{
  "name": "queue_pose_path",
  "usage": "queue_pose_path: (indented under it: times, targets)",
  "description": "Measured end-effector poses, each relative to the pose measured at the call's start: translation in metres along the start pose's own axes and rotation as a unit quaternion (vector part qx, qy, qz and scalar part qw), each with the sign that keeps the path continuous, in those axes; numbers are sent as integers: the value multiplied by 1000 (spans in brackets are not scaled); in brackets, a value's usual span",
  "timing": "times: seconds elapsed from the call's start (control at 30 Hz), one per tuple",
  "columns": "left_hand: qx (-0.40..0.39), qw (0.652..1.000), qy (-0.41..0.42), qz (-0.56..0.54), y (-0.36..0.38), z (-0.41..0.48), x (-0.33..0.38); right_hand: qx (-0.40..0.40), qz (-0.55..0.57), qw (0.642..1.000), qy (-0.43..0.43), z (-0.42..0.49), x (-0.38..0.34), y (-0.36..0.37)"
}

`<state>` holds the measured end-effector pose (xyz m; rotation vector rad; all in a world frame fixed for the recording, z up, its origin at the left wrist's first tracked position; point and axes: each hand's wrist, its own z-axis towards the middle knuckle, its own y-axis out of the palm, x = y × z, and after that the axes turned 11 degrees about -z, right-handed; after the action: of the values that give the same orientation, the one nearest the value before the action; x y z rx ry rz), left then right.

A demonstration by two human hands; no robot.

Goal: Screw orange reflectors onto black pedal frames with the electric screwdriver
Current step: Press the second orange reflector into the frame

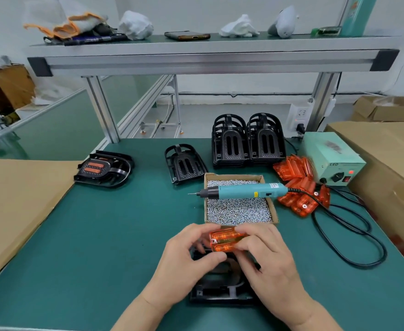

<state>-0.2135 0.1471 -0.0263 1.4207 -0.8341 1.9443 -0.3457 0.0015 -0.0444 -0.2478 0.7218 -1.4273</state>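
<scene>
Far left: flat cardboard sheet (17, 199) overlapping the edge of the green bench mat (100, 235).
Left of centre, mid-height: one black pedal (104, 169) with orange reflector strips fitted, lying apart from the rest.
Lower centre: left hand (184, 256), fingers curled, pinching the left end of a single orange reflector (224, 240). The reflector is held over the upper end of a black pedal frame (220, 290) lying flat on the mat beneath both hands. Cannot tell whether it is seated in the frame.
Centre, mid-height: one loose black frame (184, 163). Just right of it, an open cardboard box of small silver screws (239, 211), with the teal electric screwdriver (244, 191) lying across it, bit pointing to frame left. No hand on it.
Behind the box: two stacks of black frames (248, 142).
Lower centre-right: right hand (267, 256), fingers curled, gripping the reflector's right end.
Right of the box: heap of loose orange reflectors (298, 185), then a pale green power unit (332, 158) and a looped black cable (351, 235).
Far right: large cardboard carton (387, 163).
</scene>
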Motion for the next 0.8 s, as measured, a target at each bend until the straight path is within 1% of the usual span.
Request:
queue_pose_path:
  times: [0.07,0.17,0.23,0.3,0.37,0.47,0.53,0.6,0.63,0.7,0.73,0.8]
  targets:
    - [1,1000,-12,-6,-2,0,-2,-19,21,999,15,-1,1,-3]
    - [6,1000,-20,-4,-3,-1,-5,-54,77,993,66,-3,1,-12]
    - [12,1000,-17,5,-3,-2,-6,-60,94,987,113,-2,-1,-16]
    - [26,1000,-11,9,-1,-2,-6,-51,97,975,191,1,-5,-14]
    - [41,999,-2,8,3,-2,-5,-52,128,945,296,4,-10,-11]
    - [76,997,20,4,13,-2,0,-80,243,874,412,10,-14,-8]
    - [97,995,34,0,21,-3,2,-98,313,833,446,15,-18,-6]
    - [109,993,37,12,25,-4,3,-96,350,809,463,19,-22,-3]
    - [111,993,37,19,26,-5,3,-89,361,802,467,21,-23,-2]
    - [97,994,35,37,25,-7,2,-83,357,807,464,25,-21,-2]
    - [87,994,36,48,23,-8,3,-85,339,818,456,27,-18,-2]
    - [72,994,41,70,18,-10,6,-99,285,852,427,31,-12,-4]
